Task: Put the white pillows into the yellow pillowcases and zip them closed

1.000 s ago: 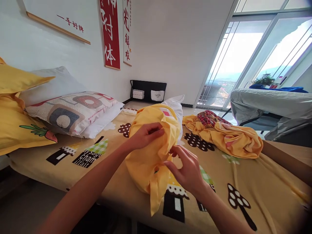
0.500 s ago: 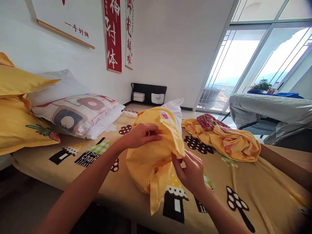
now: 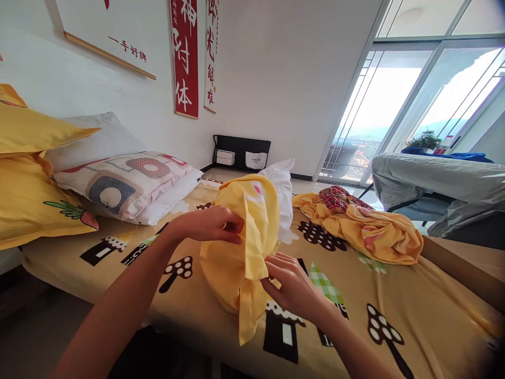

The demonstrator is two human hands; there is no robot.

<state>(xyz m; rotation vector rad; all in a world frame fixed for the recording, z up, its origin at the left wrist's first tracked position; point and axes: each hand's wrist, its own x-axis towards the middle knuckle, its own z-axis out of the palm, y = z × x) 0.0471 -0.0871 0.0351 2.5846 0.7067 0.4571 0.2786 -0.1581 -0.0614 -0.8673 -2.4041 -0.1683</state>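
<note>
A yellow pillowcase is bunched around a white pillow, whose far right side sticks out of the cloth. My left hand lies against the cloth's upper left, thumb and fingers closed on a fold. Lower right of it, my right hand grips the edge of the cloth near a hanging corner, its fingertips partly hidden by the fabric. How far the pillow reaches inside the case is hidden.
Both hands work above a bed with a tan printed sheet. Patterned pillows and yellow pillows are stacked at left. A crumpled yellow cloth with red plaid fabric lies at right, beside a person's leg or arm.
My right hand has moved left, drawing the cloth's edge with it. My left hand has shifted slightly left. More of the white pillow's right side shows.
</note>
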